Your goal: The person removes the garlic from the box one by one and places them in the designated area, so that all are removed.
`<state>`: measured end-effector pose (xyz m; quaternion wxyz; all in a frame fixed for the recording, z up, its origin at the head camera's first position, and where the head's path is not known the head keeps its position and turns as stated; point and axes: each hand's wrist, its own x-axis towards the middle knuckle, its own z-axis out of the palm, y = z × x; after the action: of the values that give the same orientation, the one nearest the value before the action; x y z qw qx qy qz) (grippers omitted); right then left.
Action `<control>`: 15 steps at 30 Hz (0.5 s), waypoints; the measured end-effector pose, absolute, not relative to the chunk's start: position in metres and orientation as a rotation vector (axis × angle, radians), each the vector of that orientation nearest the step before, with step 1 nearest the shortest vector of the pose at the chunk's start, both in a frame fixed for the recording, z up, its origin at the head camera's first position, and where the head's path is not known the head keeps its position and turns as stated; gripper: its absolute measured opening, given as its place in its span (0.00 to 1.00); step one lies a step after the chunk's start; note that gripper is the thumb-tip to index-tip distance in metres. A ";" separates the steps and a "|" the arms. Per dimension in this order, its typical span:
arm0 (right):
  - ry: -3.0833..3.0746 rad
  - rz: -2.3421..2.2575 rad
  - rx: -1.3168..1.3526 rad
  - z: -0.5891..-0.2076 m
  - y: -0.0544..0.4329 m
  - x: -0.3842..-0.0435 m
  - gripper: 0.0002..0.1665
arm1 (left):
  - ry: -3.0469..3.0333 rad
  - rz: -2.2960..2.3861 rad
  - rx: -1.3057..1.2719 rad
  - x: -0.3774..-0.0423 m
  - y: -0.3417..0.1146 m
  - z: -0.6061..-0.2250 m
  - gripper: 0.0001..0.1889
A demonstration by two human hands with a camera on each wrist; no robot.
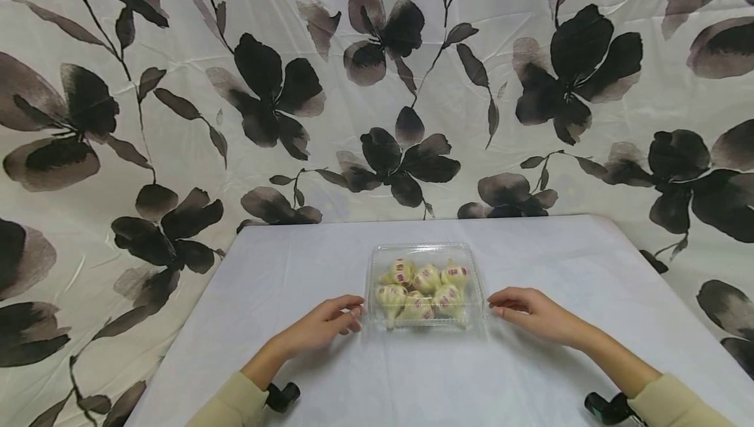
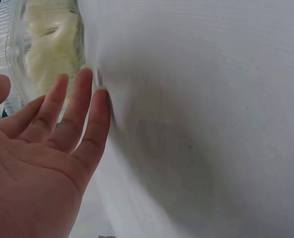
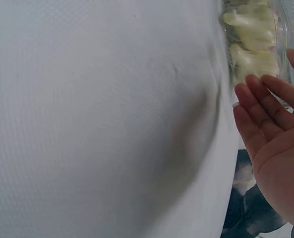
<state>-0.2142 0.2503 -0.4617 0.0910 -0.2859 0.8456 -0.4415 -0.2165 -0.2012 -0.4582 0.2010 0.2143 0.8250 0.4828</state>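
A clear plastic clamshell box sits on the white-covered table. Inside it lie several pale yellow, garlic-like bulbs with purplish marks. At the box's left side is my left hand, fingers gently bent and fingertips right at the wall. My right hand is at the opposite side in much the same pose, its fingertips close to the box. In the left wrist view the left palm is turned up toward the camera, and nothing lies in it. The right palm likewise holds nothing.
White cloth covers the tabletop, whose far edge meets a hanging curtain printed with dark flowers. A black wrist-worn camera is on the left wrist, and another camera is on the right.
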 end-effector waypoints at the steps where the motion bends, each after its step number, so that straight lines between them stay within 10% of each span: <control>1: 2.496 -1.320 -0.850 -0.462 0.250 -0.214 0.19 | 2.300 1.345 0.589 -0.216 -0.201 -0.458 0.26; 15: 2.228 -1.430 -0.661 -0.467 0.250 -0.215 0.24 | 2.123 1.413 0.554 -0.218 -0.199 -0.463 0.27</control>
<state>-0.2149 0.2502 -0.4670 0.2051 -0.2371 0.7990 -0.5131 -0.2183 -0.1994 -0.4629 0.2626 0.2050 0.7849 0.5225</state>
